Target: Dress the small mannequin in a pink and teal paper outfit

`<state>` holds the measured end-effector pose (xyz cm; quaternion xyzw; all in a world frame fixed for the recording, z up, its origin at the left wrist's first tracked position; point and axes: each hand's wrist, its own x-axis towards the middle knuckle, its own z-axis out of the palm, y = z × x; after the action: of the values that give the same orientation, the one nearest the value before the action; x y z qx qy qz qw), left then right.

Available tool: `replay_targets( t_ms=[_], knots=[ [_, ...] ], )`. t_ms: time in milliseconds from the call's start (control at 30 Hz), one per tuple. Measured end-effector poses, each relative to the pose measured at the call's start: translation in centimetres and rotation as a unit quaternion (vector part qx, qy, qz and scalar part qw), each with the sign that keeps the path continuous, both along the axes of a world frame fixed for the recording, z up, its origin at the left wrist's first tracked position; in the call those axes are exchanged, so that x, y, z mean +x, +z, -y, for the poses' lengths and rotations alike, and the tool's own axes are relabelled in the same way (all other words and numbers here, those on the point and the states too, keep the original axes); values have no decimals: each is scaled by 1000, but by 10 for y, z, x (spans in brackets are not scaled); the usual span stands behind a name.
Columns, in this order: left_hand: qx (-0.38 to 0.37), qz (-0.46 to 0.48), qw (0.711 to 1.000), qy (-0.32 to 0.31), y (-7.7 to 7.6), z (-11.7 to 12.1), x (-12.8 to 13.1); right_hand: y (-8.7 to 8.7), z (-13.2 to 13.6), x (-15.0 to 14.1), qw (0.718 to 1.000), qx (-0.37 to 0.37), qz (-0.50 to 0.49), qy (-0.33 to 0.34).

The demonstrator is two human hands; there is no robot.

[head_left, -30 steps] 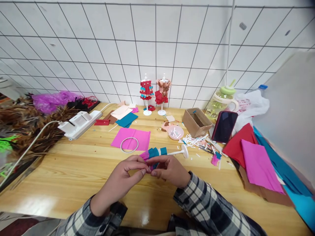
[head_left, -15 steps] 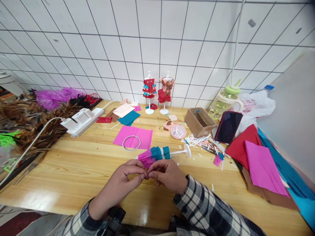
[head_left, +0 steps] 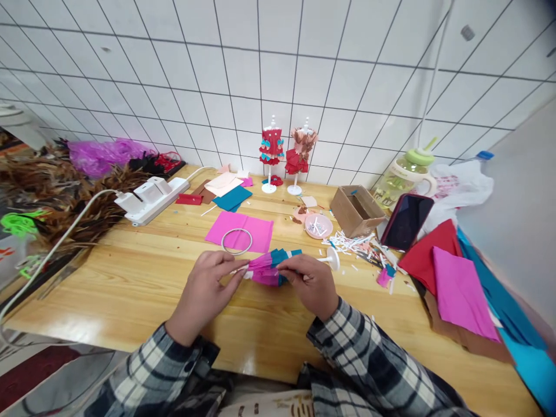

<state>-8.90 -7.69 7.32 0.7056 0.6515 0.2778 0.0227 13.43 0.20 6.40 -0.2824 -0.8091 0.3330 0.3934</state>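
A small white mannequin stand lies on its side across the table, its round base (head_left: 333, 259) pointing right. It wears a pleated crepe-paper dress (head_left: 263, 272) in magenta and teal. My left hand (head_left: 207, 289) pinches the stand's narrow white top end between thumb and fingertips. Over the dress, my right hand (head_left: 310, 284) is closed, thumb and forefinger pinching the paper near the magenta and teal border. That hand hides part of the teal layer and the pole. Just beyond the dress, a metal ring (head_left: 237, 253) rests partly on a magenta paper sheet (head_left: 260, 234).
Two dressed mannequin stands, one in a red dress (head_left: 271, 145) and one in brown and red (head_left: 300, 152), stand by the tiled wall. A cardboard box (head_left: 357, 211), pink dish (head_left: 318, 226), paper scraps and phone (head_left: 407, 222) lie right. A power strip (head_left: 152, 200) sits left.
My hands were together in front of the dress. They have parted: the left is now at the stand's top end, the right on the dress. The camera view has shifted slightly.
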Motion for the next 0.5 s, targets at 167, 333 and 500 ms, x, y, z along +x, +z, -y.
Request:
replay_targets(
  t_ms=[167, 333, 500],
  knots=[
    [-14, -64, 998, -7, -6, -17, 4, -8, -6, -12, 992, 100, 77, 12],
    [-33, -49, 998, -22, -15, -25, 11, -23, -4, -19, 984, 134, 113, -39],
    [-28, -13, 999, -23, -22, -27, 9, -28, -3, -23, 979, 134, 141, -64]
  ],
)
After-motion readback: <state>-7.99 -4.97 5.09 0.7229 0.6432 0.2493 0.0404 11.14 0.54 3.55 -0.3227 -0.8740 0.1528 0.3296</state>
